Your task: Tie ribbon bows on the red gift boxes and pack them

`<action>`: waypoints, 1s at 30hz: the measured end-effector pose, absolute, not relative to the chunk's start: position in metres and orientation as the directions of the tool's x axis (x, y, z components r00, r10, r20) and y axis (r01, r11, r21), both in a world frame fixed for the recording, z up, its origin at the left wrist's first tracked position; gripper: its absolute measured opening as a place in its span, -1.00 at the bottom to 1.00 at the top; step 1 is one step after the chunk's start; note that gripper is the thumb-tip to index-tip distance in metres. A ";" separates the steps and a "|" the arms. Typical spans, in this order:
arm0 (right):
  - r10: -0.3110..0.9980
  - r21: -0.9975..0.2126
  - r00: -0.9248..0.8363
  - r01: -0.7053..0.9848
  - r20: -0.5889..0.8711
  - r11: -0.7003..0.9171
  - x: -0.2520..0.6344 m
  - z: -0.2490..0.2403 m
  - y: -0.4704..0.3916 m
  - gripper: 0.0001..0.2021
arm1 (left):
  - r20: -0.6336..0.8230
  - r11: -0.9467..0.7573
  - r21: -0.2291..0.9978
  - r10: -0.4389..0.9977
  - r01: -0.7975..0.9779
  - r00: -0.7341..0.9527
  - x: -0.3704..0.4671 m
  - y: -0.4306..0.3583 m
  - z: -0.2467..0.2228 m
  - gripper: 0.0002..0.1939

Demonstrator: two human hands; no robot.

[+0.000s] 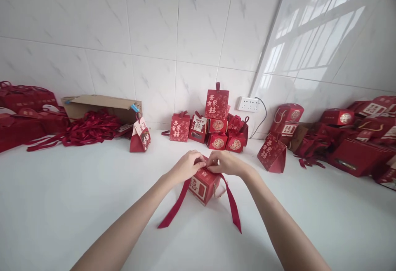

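A: In the head view, where's the box (201, 193)?

B: On the tabletop (102, 205), out from the far edge and roughly midway across, one corner towards the person. The side edges are out of sight. Other red boxes (218, 142) stand along the far edge, with loose ribbons (93, 128) by a carton (103, 102) to the left.

A: And the hands?

B: The left hand (187, 166) has its thumb and fingertips closed in a pinch on the ribbon (232, 207), over the box top. The right hand (228, 163) pinches it too, just beside the left, its curled fingers leaving a small loop of space. The ribbon's tails hang down either side.

A: How would it handle?

B: I'd guess light, thin card: stiff at the folds, easily dented in mid-panel. The ribbon looks soft and smooth, so it may slip in a loose pinch.

A: Best hold?

B: Low on opposite walls, near the folded edges, pressing gently. The ribbon is better held flat, close to the box top. The cord (220, 193) at the right side looks floppy, poor for steadying.
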State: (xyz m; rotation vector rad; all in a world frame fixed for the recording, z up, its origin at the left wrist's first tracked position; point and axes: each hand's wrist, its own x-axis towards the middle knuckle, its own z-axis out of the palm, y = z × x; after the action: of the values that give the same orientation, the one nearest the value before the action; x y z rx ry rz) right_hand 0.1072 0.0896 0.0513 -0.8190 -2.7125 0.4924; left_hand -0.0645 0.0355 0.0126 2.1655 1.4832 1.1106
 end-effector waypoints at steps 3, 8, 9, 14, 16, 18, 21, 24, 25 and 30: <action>0.569 -0.387 -0.796 0.468 0.207 0.794 0.103 0.043 0.086 -0.93 | 0.608 -0.488 0.523 0.788 0.699 0.096 -0.064 0.026 0.003 -0.89; 0.570 -0.410 -0.776 0.443 0.270 0.797 0.099 0.032 0.070 -0.94 | 0.683 -0.475 0.381 0.723 0.793 0.104 -0.060 0.010 0.001 -0.91; 0.591 -0.424 -0.758 0.456 0.277 0.783 0.099 0.031 0.067 -0.93 | 0.646 -0.451 0.402 0.756 0.797 0.103 -0.060 0.009 0.003 -0.92; 0.679 -0.546 -0.680 0.471 0.276 0.693 0.104 0.028 0.057 -0.92 | 0.541 -0.390 0.430 0.834 0.814 0.113 -0.060 0.005 0.014 -0.94; 0.691 -0.598 -0.670 0.446 0.271 0.667 0.105 0.027 0.056 -0.93 | 0.569 -0.409 0.386 0.811 0.827 0.136 -0.059 0.003 0.017 -0.90; 0.702 -0.638 -0.661 0.425 0.266 0.642 0.105 0.026 0.056 -0.95 | 0.577 -0.411 0.373 0.805 0.832 0.140 -0.057 0.001 0.020 -0.87; 0.719 -0.667 -0.647 0.421 0.253 0.614 0.103 0.026 0.055 -0.97 | 0.531 -0.376 0.414 0.840 0.829 0.116 -0.055 -0.001 0.020 -0.86; 0.713 -0.653 -0.643 0.417 0.279 0.632 0.101 0.025 0.054 -0.96 | 0.501 -0.380 0.428 0.855 0.820 0.134 -0.055 -0.001 0.019 -0.86; 0.706 -0.644 -0.645 0.413 0.292 0.644 0.101 0.025 0.053 -0.95 | 0.505 -0.396 0.422 0.850 0.816 0.151 -0.055 -0.001 0.019 -0.87; 0.712 -0.670 -0.652 0.408 0.262 0.620 0.102 0.026 0.052 -0.93 | 0.506 -0.460 0.417 0.834 0.784 0.220 -0.059 0.001 0.019 -0.95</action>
State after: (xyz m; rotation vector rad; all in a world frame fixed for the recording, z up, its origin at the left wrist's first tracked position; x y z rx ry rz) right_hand 0.1023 0.0525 0.0261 -0.8795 -2.3306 0.7864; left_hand -0.0594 0.0011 0.0185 2.3968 1.5917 1.0696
